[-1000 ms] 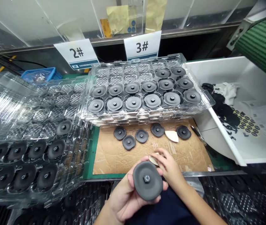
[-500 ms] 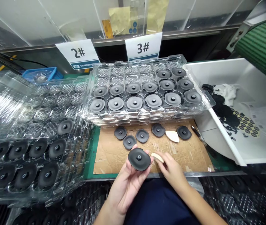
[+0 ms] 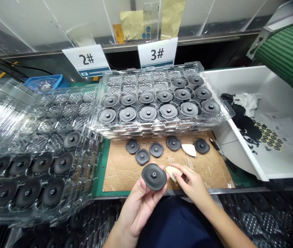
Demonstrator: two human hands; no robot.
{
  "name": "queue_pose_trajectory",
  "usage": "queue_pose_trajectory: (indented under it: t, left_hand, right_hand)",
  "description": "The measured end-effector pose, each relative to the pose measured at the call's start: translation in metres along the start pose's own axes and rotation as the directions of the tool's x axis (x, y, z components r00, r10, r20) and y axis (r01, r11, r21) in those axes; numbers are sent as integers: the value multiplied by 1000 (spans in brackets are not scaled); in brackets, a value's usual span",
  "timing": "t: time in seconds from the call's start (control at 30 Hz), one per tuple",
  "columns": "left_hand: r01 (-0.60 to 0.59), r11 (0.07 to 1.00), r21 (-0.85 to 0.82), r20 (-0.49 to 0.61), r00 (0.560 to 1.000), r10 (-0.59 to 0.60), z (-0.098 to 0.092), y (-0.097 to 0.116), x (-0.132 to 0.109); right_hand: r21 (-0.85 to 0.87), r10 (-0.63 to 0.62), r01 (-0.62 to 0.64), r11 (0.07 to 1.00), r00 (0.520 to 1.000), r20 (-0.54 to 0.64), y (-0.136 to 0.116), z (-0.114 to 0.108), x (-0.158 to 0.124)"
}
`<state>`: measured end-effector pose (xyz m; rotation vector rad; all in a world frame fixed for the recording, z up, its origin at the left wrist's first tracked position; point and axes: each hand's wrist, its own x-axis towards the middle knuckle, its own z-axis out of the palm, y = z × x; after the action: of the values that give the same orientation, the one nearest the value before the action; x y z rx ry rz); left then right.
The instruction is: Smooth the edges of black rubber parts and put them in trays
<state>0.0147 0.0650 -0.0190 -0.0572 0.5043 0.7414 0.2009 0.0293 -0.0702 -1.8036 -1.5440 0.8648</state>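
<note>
Contents of blue crate (image 3: pixel 57 77), indistinct

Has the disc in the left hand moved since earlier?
Yes, away from the person: the disc now sits above the near edge of the cardboard, whereas earlier it hung well below that edge.

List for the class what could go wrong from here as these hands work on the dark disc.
The dark grey disc rests on the fingers of the left hand, so it could slip off. The cream piece, pinched by the right hand, sits close to the disc's rim and might scuff it. The loose disc on the cardboard lies just ahead of the hands and could get knocked.
</note>
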Motion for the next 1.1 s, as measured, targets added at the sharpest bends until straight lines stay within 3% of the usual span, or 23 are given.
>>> queue_pose_trajectory:
  t: [0.3, 0.43, 0.5, 0.57, 0.67, 0.77, 0.8, 0.87, 0.93, 1.03, 1.1]
  left_hand:
    - [-19, 999, 48, 15, 1000, 18, 2, -1, -4]
    - [-37, 993, 108, 7, 999, 37, 4, -4, -3]
    - [-81, 983, 163, -8, 996, 84, 7, -8, -2]
    - [-130, 964, 230, -28, 990, 140, 10, -12, -1]
    - [-165, 937, 308, -32, 982, 184, 15, -14, -1]
    - [-188, 919, 345, -31, 977, 212, 20, -13, 0]
    - [-186, 916, 356, -36, 977, 212, 22, -13, 0]
    - [-167, 911, 376, -49, 979, 200, 26, -12, 1]
    - [-150, 910, 388, -62, 980, 188, 29, -9, 0]
    - [-143, 917, 372, -65, 982, 179, 31, -4, -1]
    - [-137, 916, 378, -63, 983, 173, 32, -5, 0]
  right_hand:
    - [76, 6, -3, 997, 999, -33, -22, -18, 2]
    - [173, 7, 10, 985, 995, -96, -50, -29, 2]
    - [198, -72, 95, 976, 990, -120, -70, -33, 1]
    - [156, -246, 261, 953, 963, -114, -89, -35, 1]
    - [104, -458, 454, 885, 889, 17, -107, -38, 3]
    - [75, -465, 460, 885, 861, 208, -114, -42, 9]
    - [48, -459, 459, 887, 866, 200, -115, -43, 12]
    - [-12, -471, 473, 881, 879, 74, -118, -42, 14]
    - [-19, -514, 513, 858, 858, -19, -120, -41, 12]
    - [48, -552, 550, 834, 831, 60, -121, -40, 8]
    - [43, -518, 516, 855, 853, 58, -121, -40, 9]
